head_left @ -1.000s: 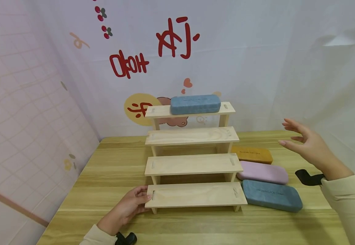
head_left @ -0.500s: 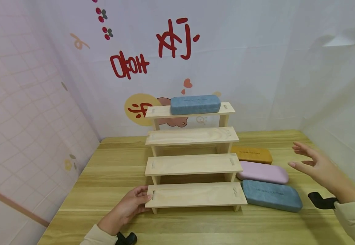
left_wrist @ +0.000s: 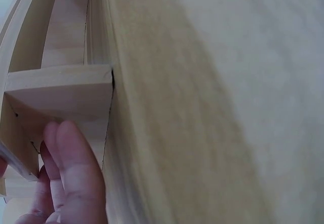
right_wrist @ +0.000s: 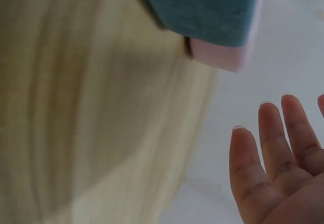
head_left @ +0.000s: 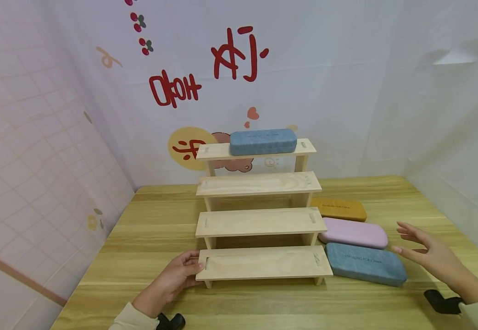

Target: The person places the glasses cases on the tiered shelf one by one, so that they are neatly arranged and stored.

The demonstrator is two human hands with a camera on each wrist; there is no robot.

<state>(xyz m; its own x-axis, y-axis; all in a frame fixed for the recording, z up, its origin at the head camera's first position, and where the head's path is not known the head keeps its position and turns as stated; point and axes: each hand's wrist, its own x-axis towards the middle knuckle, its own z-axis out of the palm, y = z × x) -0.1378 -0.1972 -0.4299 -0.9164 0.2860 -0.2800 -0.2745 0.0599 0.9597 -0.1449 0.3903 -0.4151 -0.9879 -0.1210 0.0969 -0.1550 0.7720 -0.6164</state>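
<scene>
A stepped wooden display stand [head_left: 264,263] with pale shelves stands on the table. My left hand [head_left: 181,273] grips the left end of its lowest shelf, thumb on top. In the left wrist view, fingers [left_wrist: 76,168] reach underneath that shelf beside its upright. My right hand [head_left: 433,254] hovers to the right of a blue glasses case [head_left: 367,263], fingers spread and nothing held. Behind that case lie a pink case [head_left: 354,232] and a mustard-yellow case [head_left: 342,208], the latter partly hidden by the stand. Another blue case [head_left: 263,142] rests on the top shelf.
The wood-grain table [head_left: 148,229] runs back to a white printed wall cloth [head_left: 346,91]. A second cloth with a grid pattern [head_left: 36,137] hangs along the left side. Table surface shows left of the stand and in front of it.
My right hand has moved down and toward the front right, from beside the yellow case to beside the front blue case. The left hand keeps its hold on the lowest shelf.
</scene>
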